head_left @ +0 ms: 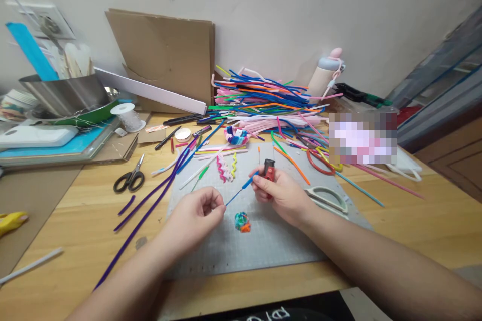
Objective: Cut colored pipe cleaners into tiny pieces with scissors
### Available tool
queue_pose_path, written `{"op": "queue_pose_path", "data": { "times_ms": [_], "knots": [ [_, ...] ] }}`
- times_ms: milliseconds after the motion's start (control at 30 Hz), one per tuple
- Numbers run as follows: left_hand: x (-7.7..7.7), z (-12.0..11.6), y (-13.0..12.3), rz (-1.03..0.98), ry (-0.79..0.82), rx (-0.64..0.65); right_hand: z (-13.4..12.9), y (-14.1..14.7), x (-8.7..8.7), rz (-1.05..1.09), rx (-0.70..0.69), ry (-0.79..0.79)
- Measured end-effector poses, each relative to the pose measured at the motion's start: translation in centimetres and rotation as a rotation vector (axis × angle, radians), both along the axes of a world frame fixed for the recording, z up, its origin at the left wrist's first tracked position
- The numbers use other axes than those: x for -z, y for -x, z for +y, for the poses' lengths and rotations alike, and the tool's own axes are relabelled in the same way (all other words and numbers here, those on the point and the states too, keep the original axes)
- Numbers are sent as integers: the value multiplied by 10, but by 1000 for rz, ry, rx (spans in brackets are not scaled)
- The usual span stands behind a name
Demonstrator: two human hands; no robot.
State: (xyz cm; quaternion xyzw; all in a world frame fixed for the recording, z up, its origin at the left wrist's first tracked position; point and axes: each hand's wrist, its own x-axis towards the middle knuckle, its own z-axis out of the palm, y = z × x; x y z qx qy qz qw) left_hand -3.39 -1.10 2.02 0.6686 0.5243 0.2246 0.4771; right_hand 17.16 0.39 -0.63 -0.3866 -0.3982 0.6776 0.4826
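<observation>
My left hand (205, 208) pinches the thin lower end of a short blue pipe cleaner (246, 183). Its fuzzy thicker end lies between the fingertips of my right hand (280, 190). That hand also grips what looks like a red lighter (268, 173) with a black top. No flame shows. Just below the two hands, a small teal and orange fuzzy piece (242, 221) rests on the grey cutting mat (211, 256). Beyond them lie pink and yellow wavy pipe cleaner pieces (225, 168), a green-tipped piece (202, 173) and an orange-tipped one (258, 153).
Black-handled scissors (130, 178) lie left of the mat, beside long purple pipe cleaners (150, 205). Pale-handled scissors (329, 198) are by my right forearm. A big heap of coloured pipe cleaners (263, 95) fills the back, near cardboard (169, 60) and a bottle (326, 77).
</observation>
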Motion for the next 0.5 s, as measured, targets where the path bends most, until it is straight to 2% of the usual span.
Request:
{"op": "queue_pose_path", "data": {
  "times_ms": [133, 333, 500],
  "knots": [
    [-2, 0, -3, -146, 78, -23, 0, -3, -6, 31, 40, 9],
    [-9, -2, -3, -251, 351, -17, 0, -6, -10, 97, 34, -12],
    [-4, -3, -3, -365, 488, 25, -1, -5, -12, 104, 4, -41]
  ]
}}
